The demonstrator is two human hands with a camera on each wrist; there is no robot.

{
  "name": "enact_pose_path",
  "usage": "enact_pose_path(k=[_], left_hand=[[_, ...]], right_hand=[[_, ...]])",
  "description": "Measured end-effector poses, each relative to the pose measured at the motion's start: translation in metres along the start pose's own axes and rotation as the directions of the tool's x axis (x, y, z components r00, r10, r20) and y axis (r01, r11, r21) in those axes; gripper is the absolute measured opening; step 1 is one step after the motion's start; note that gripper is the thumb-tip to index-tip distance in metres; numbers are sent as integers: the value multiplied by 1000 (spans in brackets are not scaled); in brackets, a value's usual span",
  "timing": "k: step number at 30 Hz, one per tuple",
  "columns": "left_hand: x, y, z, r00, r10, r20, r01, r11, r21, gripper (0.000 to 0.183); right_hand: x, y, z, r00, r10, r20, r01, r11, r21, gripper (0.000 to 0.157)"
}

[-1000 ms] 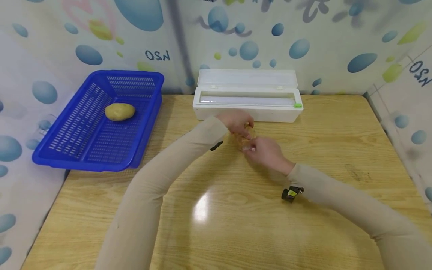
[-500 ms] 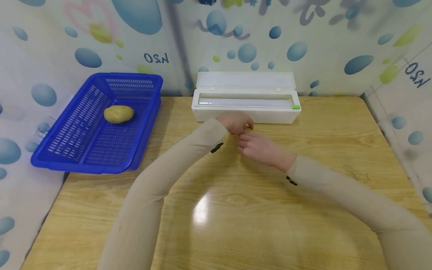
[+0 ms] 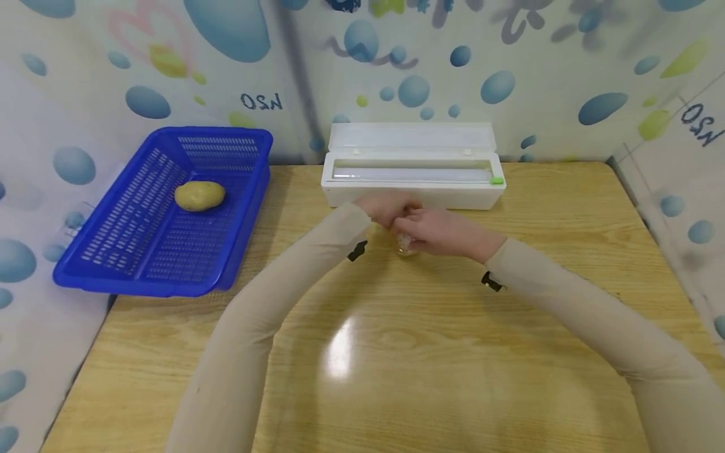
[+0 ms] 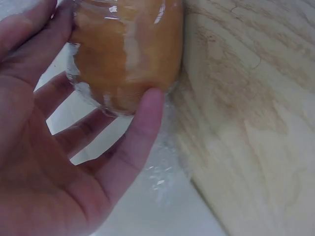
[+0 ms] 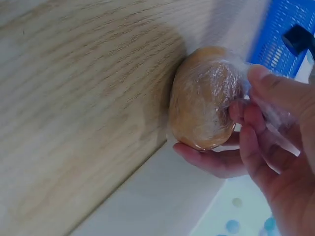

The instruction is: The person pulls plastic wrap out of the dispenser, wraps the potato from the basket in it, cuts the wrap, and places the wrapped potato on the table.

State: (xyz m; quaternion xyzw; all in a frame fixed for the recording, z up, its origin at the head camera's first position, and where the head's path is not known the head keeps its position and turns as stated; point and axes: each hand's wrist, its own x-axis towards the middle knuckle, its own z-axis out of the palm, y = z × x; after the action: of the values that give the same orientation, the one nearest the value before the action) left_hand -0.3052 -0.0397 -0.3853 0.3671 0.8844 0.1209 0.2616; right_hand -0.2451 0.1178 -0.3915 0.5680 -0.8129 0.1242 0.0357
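A potato [image 5: 202,103] wrapped in clear cling film is held just in front of the long white cling film dispenser [image 3: 413,195]. My left hand [image 3: 385,206] holds it, fingers curved around one end in the left wrist view, where the potato [image 4: 125,54] looks glossy under the film. From the right, my right hand [image 3: 447,233] pinches gathered cling film [image 5: 275,113] between thumb and fingers at the potato's side. In the head view both hands cover most of the potato, and loose film [image 4: 160,172] trails beneath it in the left wrist view.
The dispenser's lid [image 3: 410,136] stands raised, with a green slider [image 3: 496,180] at the right end of its front edge. A blue plastic basket [image 3: 240,233] on the left holds one bare potato [image 3: 199,195]. A patterned wall stands behind the wooden table [image 3: 430,352].
My right hand has moved slightly away from me and closer over my left hand, its wrist turning. My left hand keeps its hold on the potato with a small shift left.
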Motion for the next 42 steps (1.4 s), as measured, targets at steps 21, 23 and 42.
enact_pose_path(k=[21, 23, 42], left_hand=[[-17, -16, 8, 989, 55, 134, 36, 803, -595, 70], [-18, -20, 9, 986, 104, 128, -9, 808, -589, 66], [-12, -33, 22, 969, 233, -78, -245, 919, -310, 56]], right_hand=[[-16, 4, 10, 966, 255, -36, -232, 924, 302, 31], [-14, 5, 11, 943, 331, -30, -295, 875, 385, 37], [-15, 25, 9, 805, 584, 101, -499, 576, 648, 18]])
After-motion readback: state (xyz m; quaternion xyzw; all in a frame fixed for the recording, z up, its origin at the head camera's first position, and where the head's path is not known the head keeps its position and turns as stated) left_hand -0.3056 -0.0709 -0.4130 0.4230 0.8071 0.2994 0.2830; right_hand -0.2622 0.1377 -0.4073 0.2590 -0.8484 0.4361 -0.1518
